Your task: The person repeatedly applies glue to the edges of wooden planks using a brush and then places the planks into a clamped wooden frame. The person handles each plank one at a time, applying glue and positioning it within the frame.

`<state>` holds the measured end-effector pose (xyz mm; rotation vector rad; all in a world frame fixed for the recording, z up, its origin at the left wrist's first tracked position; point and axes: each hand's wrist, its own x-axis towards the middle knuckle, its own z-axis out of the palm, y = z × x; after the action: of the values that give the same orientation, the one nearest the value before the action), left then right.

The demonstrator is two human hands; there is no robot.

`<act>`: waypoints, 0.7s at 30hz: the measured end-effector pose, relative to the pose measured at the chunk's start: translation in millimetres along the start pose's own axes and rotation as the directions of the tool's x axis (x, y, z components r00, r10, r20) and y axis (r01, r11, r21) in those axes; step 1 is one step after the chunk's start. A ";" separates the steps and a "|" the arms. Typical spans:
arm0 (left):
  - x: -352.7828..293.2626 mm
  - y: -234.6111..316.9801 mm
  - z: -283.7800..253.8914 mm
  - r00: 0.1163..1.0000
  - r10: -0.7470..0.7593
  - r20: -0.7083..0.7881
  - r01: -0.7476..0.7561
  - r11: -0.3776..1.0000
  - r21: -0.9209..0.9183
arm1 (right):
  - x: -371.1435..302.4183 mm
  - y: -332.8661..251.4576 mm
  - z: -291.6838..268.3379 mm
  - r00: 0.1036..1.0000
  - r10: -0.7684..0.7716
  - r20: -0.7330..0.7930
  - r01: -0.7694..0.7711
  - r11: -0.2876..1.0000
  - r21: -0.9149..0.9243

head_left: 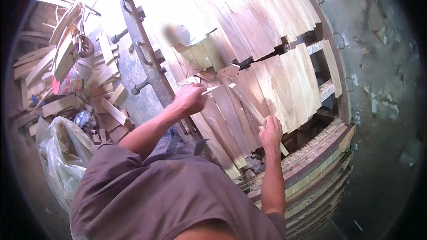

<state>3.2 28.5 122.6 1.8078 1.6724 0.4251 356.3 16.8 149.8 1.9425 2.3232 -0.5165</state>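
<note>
Pale wooden boards (pixel 284 84) lie side by side in rows on a large frame in front of me. My right hand (pixel 270 133) is closed around a narrow wooden strip (pixel 247 102), which slants across the near row of boards. My left hand (pixel 191 98) is a fist near the left ends of the boards. From it a thin pale stick-like piece (pixel 211 90) points right; its kind is hard to tell. Just beyond the left hand, a pale rounded container-like object (pixel 200 53) sits on the boards, partly blurred. Short wood scraps (pixel 227 71) lie between the rows.
A rusty metal bar (pixel 144 53) with large bolts runs along the frame's left side. Offcuts (pixel 111 111), a pink-and-white bucket (pixel 71 83) and a clear plastic bag (pixel 66 151) are on the left. Stacked layered wood edges (pixel 311 169) rise at the near right.
</note>
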 end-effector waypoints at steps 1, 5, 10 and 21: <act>-9.8 -7.9 -15.5 0.993 -0.087 -0.075 0.086 0.996 -0.019 | 4.7 -4.8 -7.9 0.997 0.016 0.072 -0.013 0.999 -0.040; -19.0 -44.0 -58.6 0.835 -0.192 -0.516 0.131 0.980 -0.153 | 23.9 -23.8 -33.8 0.966 0.037 0.255 -0.018 0.997 -0.075; 32.0 -68.5 -102.9 0.757 -0.236 -0.610 0.113 0.966 -0.233 | 115.3 -109.2 -58.8 0.980 -0.200 0.015 0.196 0.970 0.148; 99.3 -123.0 -148.9 0.965 0.112 -0.239 -0.179 0.943 -0.281 | 261.2 -218.0 12.7 0.922 -0.384 -0.045 0.386 0.922 0.038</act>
<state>-170.1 158.4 137.7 1.7084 1.5197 0.9244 91.5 227.8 114.4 1.5180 2.7557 -0.5667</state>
